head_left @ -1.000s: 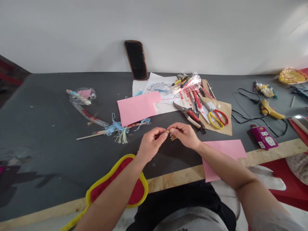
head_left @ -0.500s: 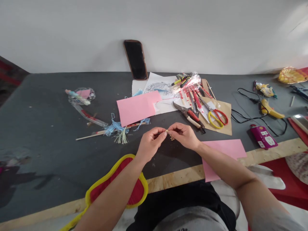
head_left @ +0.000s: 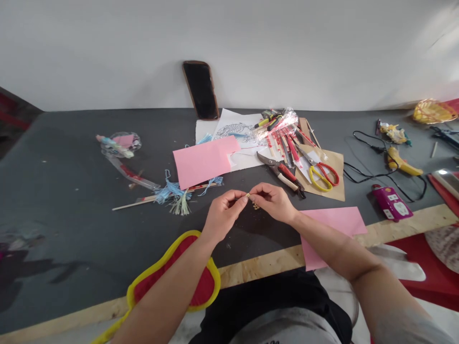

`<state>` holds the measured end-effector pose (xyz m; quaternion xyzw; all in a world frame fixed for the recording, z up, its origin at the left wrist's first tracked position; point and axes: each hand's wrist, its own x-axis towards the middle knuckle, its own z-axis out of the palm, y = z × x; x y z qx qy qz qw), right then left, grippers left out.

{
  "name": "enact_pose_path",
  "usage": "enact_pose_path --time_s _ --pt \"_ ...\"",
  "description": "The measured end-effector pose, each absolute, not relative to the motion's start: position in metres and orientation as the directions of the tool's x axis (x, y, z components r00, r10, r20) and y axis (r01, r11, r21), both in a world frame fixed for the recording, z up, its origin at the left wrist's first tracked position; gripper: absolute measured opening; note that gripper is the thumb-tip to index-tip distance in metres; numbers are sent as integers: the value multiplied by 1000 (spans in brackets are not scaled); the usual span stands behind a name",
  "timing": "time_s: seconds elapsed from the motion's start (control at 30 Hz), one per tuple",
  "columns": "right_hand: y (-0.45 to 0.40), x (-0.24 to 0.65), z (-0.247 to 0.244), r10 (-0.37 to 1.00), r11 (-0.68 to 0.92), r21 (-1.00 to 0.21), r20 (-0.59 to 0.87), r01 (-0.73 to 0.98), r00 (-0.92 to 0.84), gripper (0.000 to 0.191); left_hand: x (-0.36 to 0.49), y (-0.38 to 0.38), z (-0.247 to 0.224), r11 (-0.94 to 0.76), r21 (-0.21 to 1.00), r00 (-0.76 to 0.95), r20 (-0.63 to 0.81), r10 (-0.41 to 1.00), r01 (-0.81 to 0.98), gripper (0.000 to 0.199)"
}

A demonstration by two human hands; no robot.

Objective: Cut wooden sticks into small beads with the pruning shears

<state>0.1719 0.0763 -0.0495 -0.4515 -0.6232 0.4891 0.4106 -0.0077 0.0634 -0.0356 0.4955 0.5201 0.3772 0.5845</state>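
Between the fingertips of both my hands is a tiny yellowish piece [head_left: 248, 195], too small to make out its kind. My left hand [head_left: 225, 213] pinches it from the left, my right hand [head_left: 273, 202] from the right, thumbs and forefingers nearly meeting. Several small pale bits [head_left: 256, 206] lie on the table just beneath my right fingers. Beyond my right hand rest pruning shears [head_left: 281, 173] with red and cream handles. A red pad with yellow edging [head_left: 203, 289] lies under my left forearm, and pink paper [head_left: 333, 223] under my right.
A phone [head_left: 201, 91] leans on the wall. Ahead lie pink paper [head_left: 202, 161], blue tassels [head_left: 168, 192], a dragon drawing [head_left: 234, 130], wrapped sticks [head_left: 283, 136] and scissors [head_left: 321, 177]. To the right are a yellow glue gun [head_left: 403, 162] with its cord and a purple box [head_left: 392, 203].
The view has shifted very slightly. Both hands keep the same pinch in nearly the same place, and the things on the table have not moved.
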Motion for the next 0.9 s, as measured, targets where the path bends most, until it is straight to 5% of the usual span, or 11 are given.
enact_pose_path --time_s 0.63,0.77,0.9 --pt "77 175 -48 953 195 -953 128 233 -275 17 -9 63 -33 114 966 147 -151 978 231 26" --pt "86 188 -48 879 458 -761 310 460 -364 7 -9 64 -33 126 968 108 -153 982 218 29" --pt "94 200 -51 795 599 -477 263 642 -546 10 -11 66 -36 130 975 95 -149 984 179 29"
